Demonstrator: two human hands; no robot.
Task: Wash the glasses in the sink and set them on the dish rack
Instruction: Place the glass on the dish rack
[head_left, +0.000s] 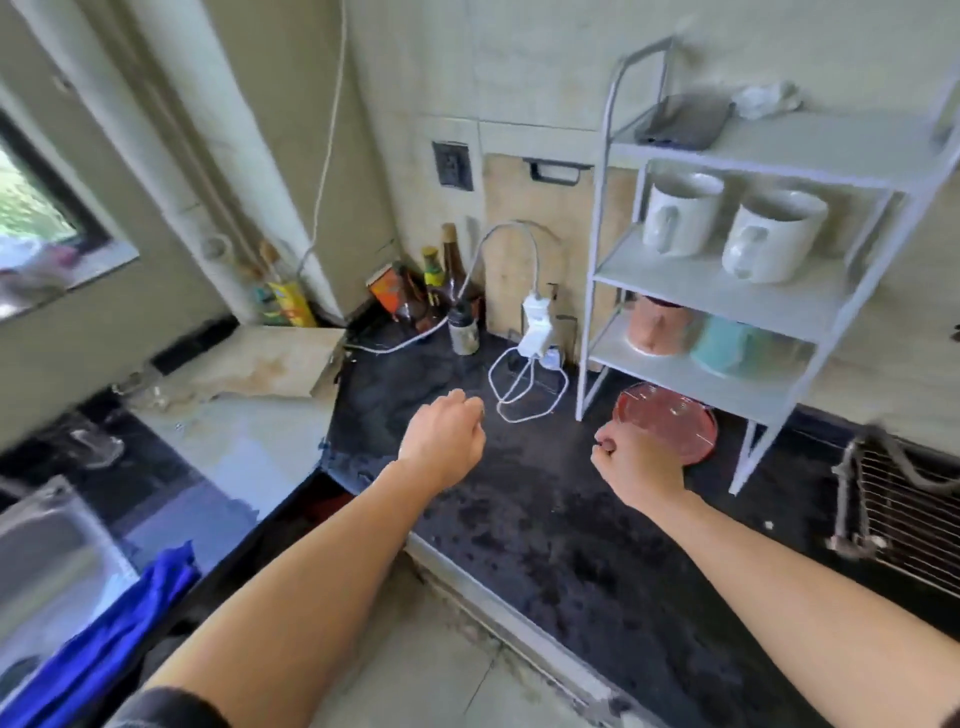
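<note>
Fingers curled, empty, left hand, right hand, over counter, red lid under shelf

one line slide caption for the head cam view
Left hand and right hand hover empty, fingers curled, over the dark counter, between the sink and the wire dish rack.

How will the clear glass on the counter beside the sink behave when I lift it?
The glass looks thin and transparent, so it is probably rigid, light and fragile. The pale counter nearby shines as if wet, so the glass may be slippery.
</note>
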